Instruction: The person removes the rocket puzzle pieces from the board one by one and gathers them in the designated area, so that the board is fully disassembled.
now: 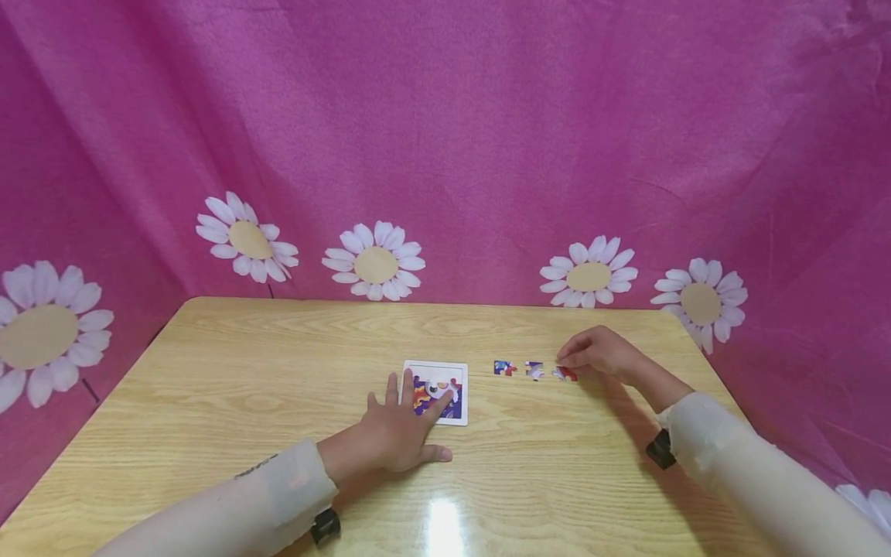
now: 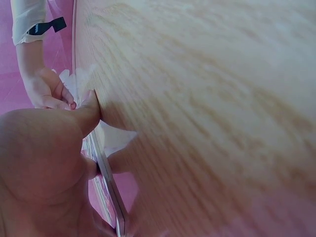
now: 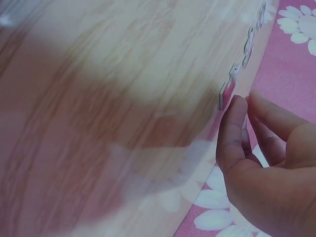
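Pink daisy-print curtain [image 1: 445,139] behind wood-grain table [image 1: 278,340]. Left hand [image 1: 397,433], fingers spread; right hand [image 1: 602,354], fingertips bunched, can't tell if pinching anything. White puzzle tray [image 1: 465,398] sits on table under left fingers, partly filled. Three loose puzzle pieces [image 1: 534,370] right of tray, rightmost just beside right fingertips.

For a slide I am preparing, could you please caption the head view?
Left hand spread across a framed jigsaw, right hand beside three loose pieces on a wood-grain table.

The left hand [image 1: 400,435] lies spread-fingered over the puzzle tray [image 1: 465,394]; the right hand [image 1: 600,354], fingers bent, is right of it.
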`<state>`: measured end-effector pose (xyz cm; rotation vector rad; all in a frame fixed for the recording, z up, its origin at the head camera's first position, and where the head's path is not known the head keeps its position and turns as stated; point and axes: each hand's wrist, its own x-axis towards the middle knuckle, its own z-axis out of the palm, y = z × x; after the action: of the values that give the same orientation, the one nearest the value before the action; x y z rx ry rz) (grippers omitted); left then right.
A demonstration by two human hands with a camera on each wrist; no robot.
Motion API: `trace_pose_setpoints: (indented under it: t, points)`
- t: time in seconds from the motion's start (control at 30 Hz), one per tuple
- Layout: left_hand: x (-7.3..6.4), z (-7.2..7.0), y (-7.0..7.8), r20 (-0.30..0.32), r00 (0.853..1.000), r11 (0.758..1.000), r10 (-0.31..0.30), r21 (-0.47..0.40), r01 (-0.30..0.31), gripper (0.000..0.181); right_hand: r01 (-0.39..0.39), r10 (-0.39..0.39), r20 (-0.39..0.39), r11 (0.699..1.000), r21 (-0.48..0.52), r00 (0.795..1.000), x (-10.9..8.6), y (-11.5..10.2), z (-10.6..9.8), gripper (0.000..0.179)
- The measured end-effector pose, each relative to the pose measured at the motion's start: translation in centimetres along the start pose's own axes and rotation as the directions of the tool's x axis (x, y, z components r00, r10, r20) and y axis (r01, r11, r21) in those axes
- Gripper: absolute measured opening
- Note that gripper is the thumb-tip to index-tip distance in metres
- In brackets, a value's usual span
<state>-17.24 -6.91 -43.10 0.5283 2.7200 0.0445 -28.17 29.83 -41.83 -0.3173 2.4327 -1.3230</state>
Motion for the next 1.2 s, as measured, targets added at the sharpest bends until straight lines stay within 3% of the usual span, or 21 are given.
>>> trace_pose_setpoints:
  t: [0.13,0.4,0.8,1.2]
  points:
    - [0.0,0.0,0.0,-0.002,1.000,1.000,0.000,-0.005,0.000,0.090,-0.014,0.014,0.004,0.999,0.043,1.000,0.5,-0.1,0.4,0.024]
    - [-0.1,0.0,0.0,-0.007,1.000,1.000,0.002,-0.002,-0.002,0.090,0.013,-0.013,0.004,1.000,0.010,1.000,0.8,-1.2,1.5,0.024]
    - [-0.1,0.0,0.0,-0.006,1.000,1.000,-0.005,-0.012,0.005,0.090,0.010,-0.012,0.024,0.997,0.072,1.000,1.9,-2.3,3.2,0.025]
    - [-0.1,0.0,0.0,-0.008,1.000,1.000,-0.007,-0.015,0.007,0.090,0.059,-0.059,0.011,0.998,-0.014,0.998,2.9,-3.5,5.2,0.022]
